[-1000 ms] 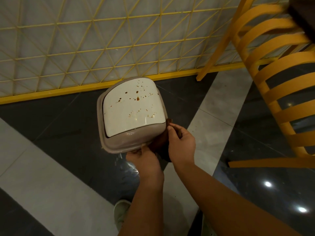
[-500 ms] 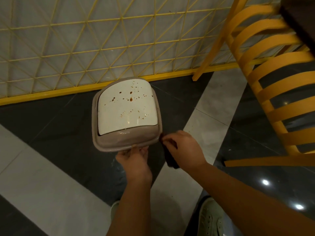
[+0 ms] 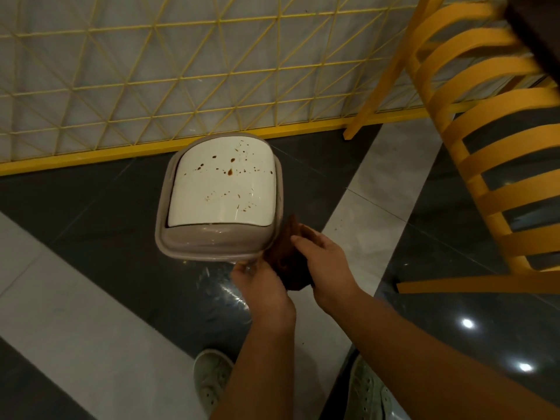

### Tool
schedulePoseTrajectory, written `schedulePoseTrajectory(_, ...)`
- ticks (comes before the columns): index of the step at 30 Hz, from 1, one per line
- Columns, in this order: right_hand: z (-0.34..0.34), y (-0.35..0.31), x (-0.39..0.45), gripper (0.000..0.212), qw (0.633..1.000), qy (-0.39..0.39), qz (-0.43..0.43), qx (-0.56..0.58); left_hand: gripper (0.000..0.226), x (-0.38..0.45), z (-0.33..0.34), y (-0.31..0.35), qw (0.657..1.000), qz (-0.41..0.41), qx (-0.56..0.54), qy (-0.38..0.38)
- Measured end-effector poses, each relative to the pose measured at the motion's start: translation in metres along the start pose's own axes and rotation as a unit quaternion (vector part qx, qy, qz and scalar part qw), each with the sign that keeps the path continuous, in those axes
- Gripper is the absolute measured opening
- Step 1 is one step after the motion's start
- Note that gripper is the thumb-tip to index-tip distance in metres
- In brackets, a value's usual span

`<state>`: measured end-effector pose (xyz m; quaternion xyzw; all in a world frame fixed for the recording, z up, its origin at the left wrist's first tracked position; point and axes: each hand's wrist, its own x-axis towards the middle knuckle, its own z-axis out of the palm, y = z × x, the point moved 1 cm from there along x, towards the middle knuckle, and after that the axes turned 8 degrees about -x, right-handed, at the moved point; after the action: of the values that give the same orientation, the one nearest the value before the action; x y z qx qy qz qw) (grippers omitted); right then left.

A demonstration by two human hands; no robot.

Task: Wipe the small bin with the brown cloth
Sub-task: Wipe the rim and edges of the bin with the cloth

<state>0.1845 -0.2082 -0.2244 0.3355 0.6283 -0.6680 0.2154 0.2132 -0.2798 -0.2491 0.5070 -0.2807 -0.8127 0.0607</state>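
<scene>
Brown spots still dot the bin's (image 3: 220, 204) white lid at frame centre; wiping looks barely begun. Your right hand (image 3: 325, 262) clamps the cloth (image 3: 286, 259) beside its rim, your left hand (image 3: 260, 283) pinches the rim's edge.

Two bare forearms reach in from the bottom of the frame, with no sleeves, watch or jewellery visible on either. The left hand (image 3: 260, 281) sits just below centre, and the right hand (image 3: 328, 263) is just to its right. Both hands are uncovered, without gloves or rings. At the bottom edge are two pale, greyish-green lace-up shoes: the left shoe (image 3: 212, 378) at lower centre and the right shoe (image 3: 368, 392) partly hidden behind the right forearm.
</scene>
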Motion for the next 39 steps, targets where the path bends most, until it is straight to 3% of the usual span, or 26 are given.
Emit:
schedulePoseTrajectory(9,0.025,-0.042,0.036,0.015,0.965,0.087,-0.136,-0.208,0.038,-0.013,-0.003,0.023,0.995,0.041,0.092,0.010)
schedulePoseTrajectory(13,0.032,-0.069,0.058,0.010,0.967,0.108,-0.114,-0.202,0.039,-0.009,-0.004,0.026,0.994,0.030,0.104,0.016)
schedulePoseTrajectory(19,0.015,-0.018,0.013,0.006,0.957,0.037,-0.086,-0.273,0.030,-0.007,-0.003,0.021,0.989,0.073,0.128,0.000)
schedulePoseTrajectory(21,0.017,-0.027,0.022,0.009,0.950,0.055,-0.088,-0.296,0.028,-0.007,-0.006,0.021,0.988,0.069,0.138,-0.002)
schedulePoseTrajectory(25,0.028,-0.070,0.057,0.019,0.952,0.084,-0.084,-0.281,0.029,-0.008,-0.005,0.025,0.990,0.045,0.133,-0.004)
schedulePoseTrajectory(29,0.030,-0.082,0.059,0.009,0.976,0.025,0.003,-0.218,0.029,-0.010,-0.006,0.028,0.991,0.041,0.130,-0.003)
schedulePoseTrajectory(39,0.020,-0.026,0.014,0.008,0.988,0.020,0.041,-0.145,0.040,-0.026,-0.027,0.047,0.997,-0.020,0.012,0.076)
